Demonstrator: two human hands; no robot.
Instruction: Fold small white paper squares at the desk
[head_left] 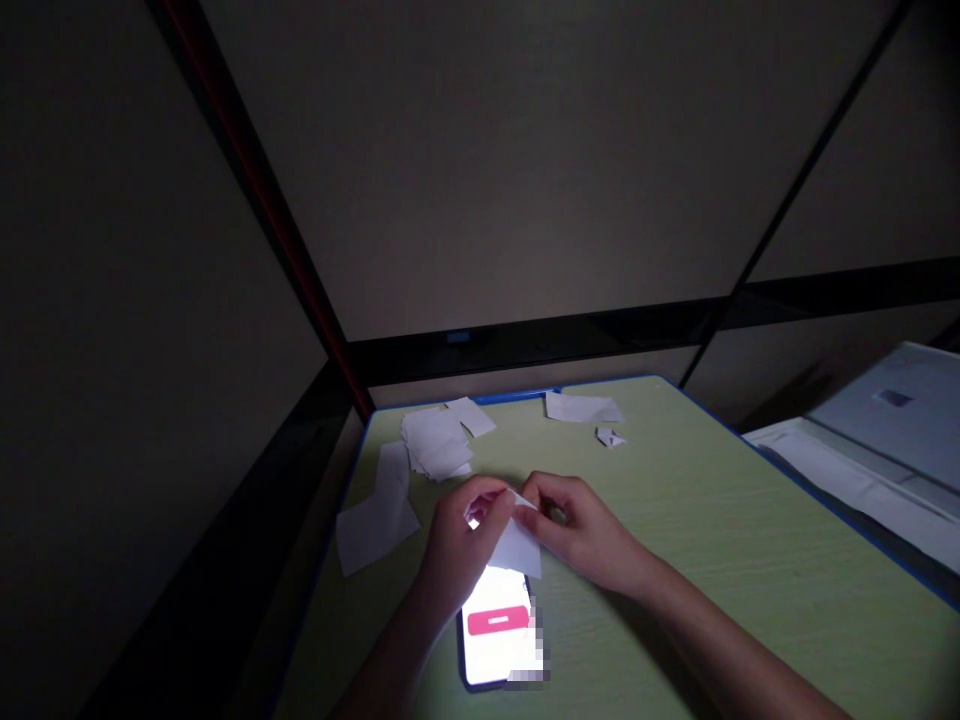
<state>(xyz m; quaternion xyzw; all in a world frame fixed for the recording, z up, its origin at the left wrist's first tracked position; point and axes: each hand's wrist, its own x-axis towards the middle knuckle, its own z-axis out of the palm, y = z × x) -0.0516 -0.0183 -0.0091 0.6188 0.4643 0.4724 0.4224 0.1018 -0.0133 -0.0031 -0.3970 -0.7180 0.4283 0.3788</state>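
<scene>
Between my two hands is a small white sheet of paper (516, 550), held by its upper edge above the table. My left hand (469, 530) pinches its top left part between thumb and fingers. At the top right edge, the thumb and fingertips of my right hand (574, 525) close on the same paper. Beneath lies a phone (498, 650) with a bright white screen and a red bar, its upper part hidden by the paper and my left hand.
A stack of white paper pieces (435, 443) lies at the table's back left, with loose sheets (377, 530) nearer me. Towards the back right are a paper strip (583, 407) and a small folded paper piece (610, 437). Beyond the table's right edge stands a pale box-like object (892, 430).
</scene>
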